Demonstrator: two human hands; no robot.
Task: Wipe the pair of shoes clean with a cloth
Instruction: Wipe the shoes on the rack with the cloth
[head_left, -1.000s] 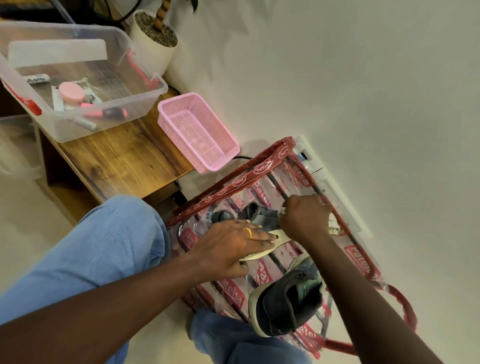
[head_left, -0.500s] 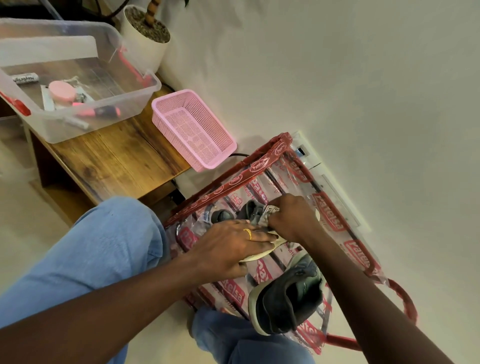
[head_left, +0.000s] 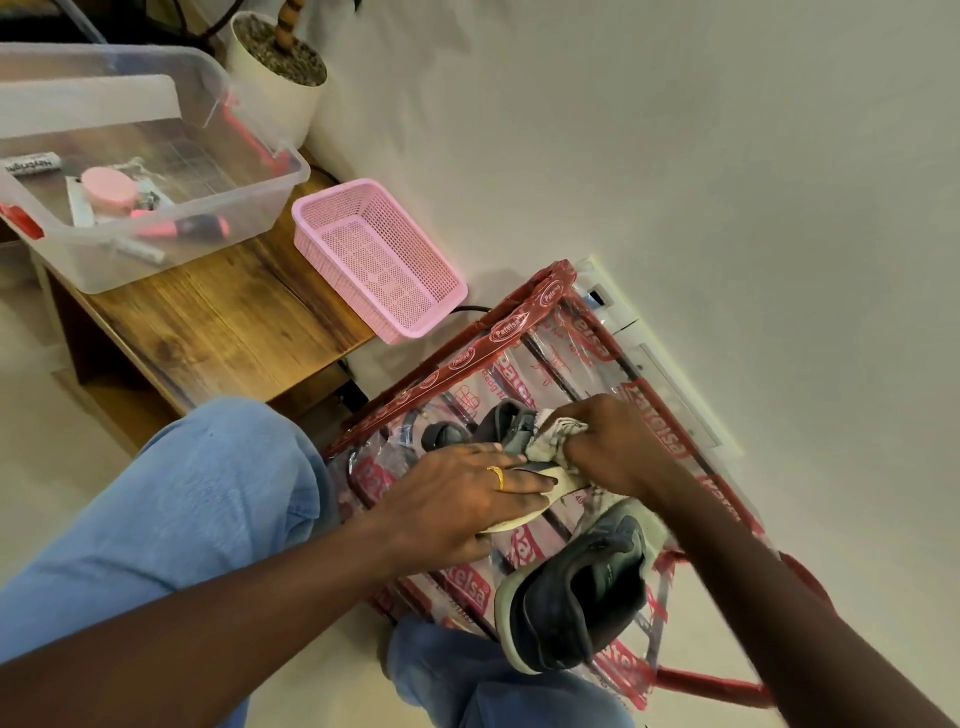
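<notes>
Two dark grey shoes with pale soles lie on a clear plastic bag with red print and trim (head_left: 519, 332). My left hand (head_left: 462, 499) lies over the farther shoe (head_left: 506, 423) and holds it by its sole. My right hand (head_left: 613, 441) grips a bunched pale cloth (head_left: 553, 439) pressed against that shoe's upper. The nearer shoe (head_left: 576, 592) rests on its side just below my right forearm, untouched.
A low wooden table (head_left: 218, 322) at left carries a clear plastic bin (head_left: 156, 244) of small items and a pink mesh basket (head_left: 379, 260) at its edge. A white plant pot (head_left: 275, 83) stands behind. My jeans-clad knees (head_left: 171, 519) flank the bag. A white appliance (head_left: 654, 364) lines the wall.
My right hand has drawn the cloth back toward me along the farther shoe, and the cloth now shows between my hands. My left hand has stayed on the shoe.
</notes>
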